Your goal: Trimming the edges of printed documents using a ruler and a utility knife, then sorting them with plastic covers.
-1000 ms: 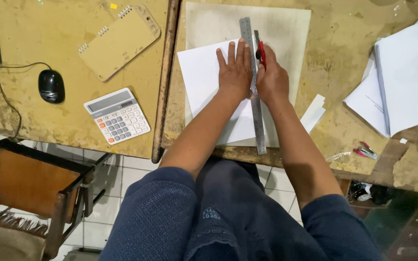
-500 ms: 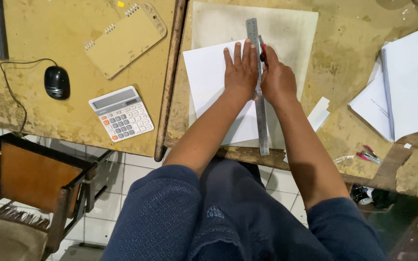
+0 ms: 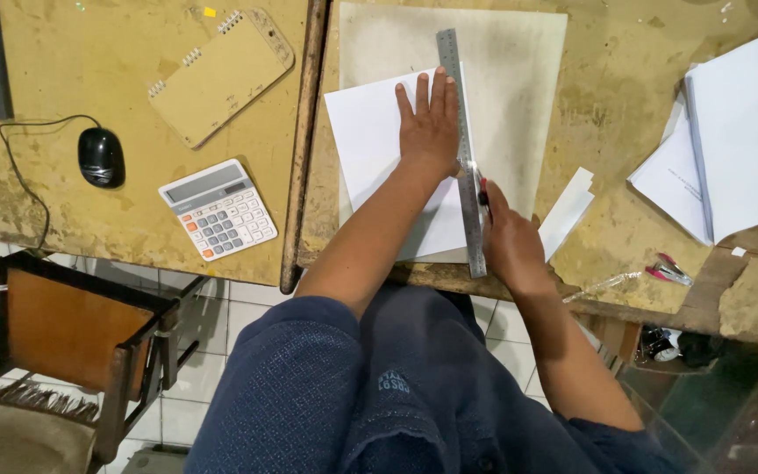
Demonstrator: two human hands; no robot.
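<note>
My left hand [image 3: 429, 127] lies flat, fingers spread, on a white sheet of paper [image 3: 370, 149] and presses against a long steel ruler [image 3: 460, 132] that runs along the sheet's right edge. The sheet rests on a pale cutting mat [image 3: 519, 96]. My right hand [image 3: 506, 237] is closed around a red-handled cutter [image 3: 482, 193], its tip against the ruler's right side near the lower end.
A cut white paper strip [image 3: 568, 211] lies right of the mat. A stack of white sheets [image 3: 730, 140] sits far right. On the left desk are a calculator [image 3: 218, 211], a spiral notebook [image 3: 219, 77] and a black mouse [image 3: 101, 157]. A wooden chair [image 3: 54, 342] stands lower left.
My right hand has drawn the cutter down along the ruler from near its upper part towards the near end. My left hand has stayed pressed on the paper and ruler.
</note>
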